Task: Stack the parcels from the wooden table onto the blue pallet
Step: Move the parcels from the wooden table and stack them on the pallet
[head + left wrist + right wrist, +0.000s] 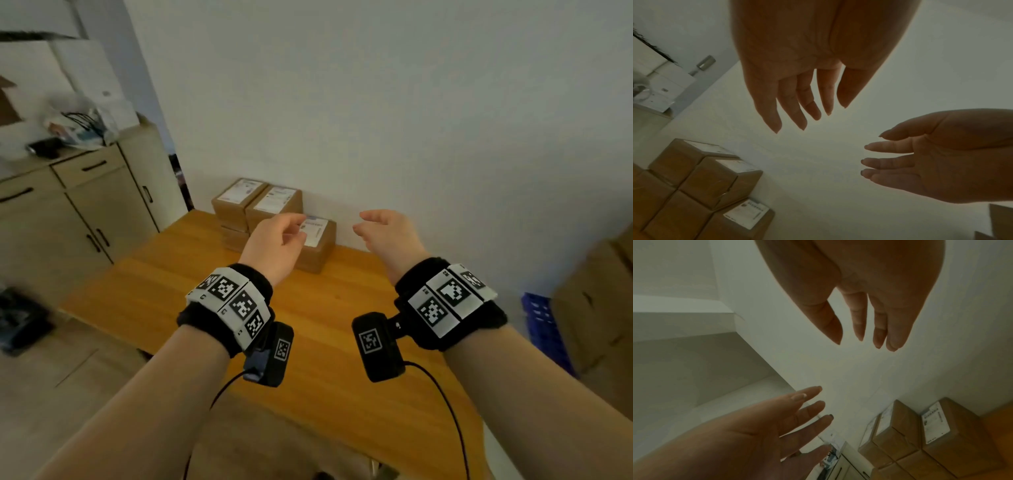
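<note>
Several brown cardboard parcels with white labels stand at the far edge of the wooden table (pixel 325 342), against the wall. Two stacks (pixel 260 209) rise at the left, and a lower parcel (pixel 320 250) sits to their right. My left hand (pixel 294 229) hovers open above the table in front of that lower parcel, touching nothing. My right hand (pixel 368 222) is open too, in the air right of the parcel. Both wrist views show relaxed, empty fingers (pixel 797 113) (pixel 861 331) and the parcels (pixel 705 178) (pixel 920 443) below. A corner of the blue pallet (pixel 544 329) shows at the right.
A beige cabinet (pixel 85 205) with clutter on top stands left of the table. Large cardboard boxes (pixel 596 308) sit at the right, beside the pallet. A white wall runs behind the table. Cables hang from both wrist cameras.
</note>
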Demonstrator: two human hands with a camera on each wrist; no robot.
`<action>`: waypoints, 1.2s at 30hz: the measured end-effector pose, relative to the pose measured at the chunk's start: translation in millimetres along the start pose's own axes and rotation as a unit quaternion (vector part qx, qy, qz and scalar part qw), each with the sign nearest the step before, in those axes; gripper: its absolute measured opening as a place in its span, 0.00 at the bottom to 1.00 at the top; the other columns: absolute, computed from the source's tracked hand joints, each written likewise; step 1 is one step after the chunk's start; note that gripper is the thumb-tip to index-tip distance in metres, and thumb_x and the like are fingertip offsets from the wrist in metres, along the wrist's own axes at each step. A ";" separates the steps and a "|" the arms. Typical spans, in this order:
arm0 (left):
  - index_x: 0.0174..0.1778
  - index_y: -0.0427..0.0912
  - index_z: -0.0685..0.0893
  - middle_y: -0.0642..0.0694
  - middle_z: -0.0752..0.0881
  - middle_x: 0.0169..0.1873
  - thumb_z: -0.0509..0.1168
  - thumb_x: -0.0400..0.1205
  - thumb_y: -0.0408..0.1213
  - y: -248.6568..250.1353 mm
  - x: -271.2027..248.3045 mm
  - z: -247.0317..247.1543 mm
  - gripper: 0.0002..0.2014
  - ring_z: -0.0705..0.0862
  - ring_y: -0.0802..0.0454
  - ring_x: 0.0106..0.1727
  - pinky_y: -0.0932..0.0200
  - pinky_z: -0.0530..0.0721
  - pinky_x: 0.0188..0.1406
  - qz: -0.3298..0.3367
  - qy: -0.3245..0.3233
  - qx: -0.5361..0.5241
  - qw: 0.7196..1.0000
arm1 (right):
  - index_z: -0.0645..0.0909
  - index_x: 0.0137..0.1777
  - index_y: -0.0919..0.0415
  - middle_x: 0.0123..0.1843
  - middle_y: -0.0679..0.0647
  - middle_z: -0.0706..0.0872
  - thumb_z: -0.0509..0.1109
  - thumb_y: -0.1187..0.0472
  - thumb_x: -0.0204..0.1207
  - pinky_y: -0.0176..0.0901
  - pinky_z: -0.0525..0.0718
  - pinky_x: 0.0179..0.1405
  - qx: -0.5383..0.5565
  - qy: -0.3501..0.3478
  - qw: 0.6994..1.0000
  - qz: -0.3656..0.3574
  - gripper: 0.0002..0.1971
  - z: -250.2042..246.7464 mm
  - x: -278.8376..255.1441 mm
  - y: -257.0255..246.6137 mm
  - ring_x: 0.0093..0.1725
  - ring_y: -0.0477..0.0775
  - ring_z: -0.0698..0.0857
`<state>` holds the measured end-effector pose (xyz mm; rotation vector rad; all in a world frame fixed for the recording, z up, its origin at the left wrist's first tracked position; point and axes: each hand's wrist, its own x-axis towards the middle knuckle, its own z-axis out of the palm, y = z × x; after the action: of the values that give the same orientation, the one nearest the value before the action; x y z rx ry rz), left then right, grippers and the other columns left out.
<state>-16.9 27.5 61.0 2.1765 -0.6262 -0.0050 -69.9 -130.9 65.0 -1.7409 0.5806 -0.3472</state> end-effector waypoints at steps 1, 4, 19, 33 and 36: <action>0.71 0.45 0.75 0.49 0.80 0.60 0.58 0.85 0.37 -8.3 13.9 2.1 0.17 0.76 0.58 0.58 0.65 0.72 0.56 -0.003 -0.002 0.005 1.000 | 0.76 0.71 0.61 0.64 0.55 0.80 0.66 0.64 0.79 0.38 0.75 0.53 -0.001 0.000 1.000 0.006 0.19 6.7 15.4 3.7 0.62 0.52 0.78; 0.71 0.44 0.75 0.47 0.81 0.62 0.58 0.84 0.36 -31.1 59.2 9.2 0.18 0.76 0.58 0.57 0.65 0.72 0.57 -0.020 -0.017 0.025 0.999 | 0.76 0.69 0.61 0.63 0.55 0.81 0.66 0.64 0.80 0.36 0.75 0.48 0.001 -0.002 1.000 0.031 0.18 24.4 61.0 12.3 0.58 0.50 0.78; 0.76 0.45 0.69 0.46 0.72 0.73 0.57 0.85 0.40 -156.3 226.6 1.5 0.21 0.74 0.50 0.70 0.59 0.71 0.64 -0.096 -0.102 0.086 0.986 | 0.78 0.65 0.60 0.59 0.53 0.83 0.68 0.56 0.77 0.53 0.79 0.68 -0.009 -0.027 0.991 0.133 0.18 150.5 213.6 27.7 0.62 0.53 0.80; 0.76 0.40 0.66 0.43 0.72 0.73 0.52 0.86 0.39 -235.3 277.7 2.0 0.21 0.69 0.48 0.74 0.49 0.64 0.76 0.050 -0.234 0.159 0.958 | 0.80 0.61 0.64 0.60 0.60 0.85 0.66 0.47 0.79 0.56 0.81 0.65 -0.007 0.026 0.963 0.269 0.22 249.1 261.2 49.2 0.60 0.59 0.83; 0.80 0.45 0.59 0.47 0.63 0.79 0.50 0.86 0.40 -241.7 279.2 1.1 0.24 0.59 0.51 0.80 0.46 0.53 0.81 0.067 -0.255 0.188 0.946 | 0.81 0.58 0.63 0.58 0.59 0.86 0.67 0.49 0.79 0.56 0.81 0.64 0.015 0.045 0.960 0.276 0.18 251.2 261.1 50.0 0.58 0.57 0.83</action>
<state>331.9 28.9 -60.1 2.5101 -1.1444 -0.4217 268.0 -78.3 -64.7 -1.4643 1.0864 -0.0388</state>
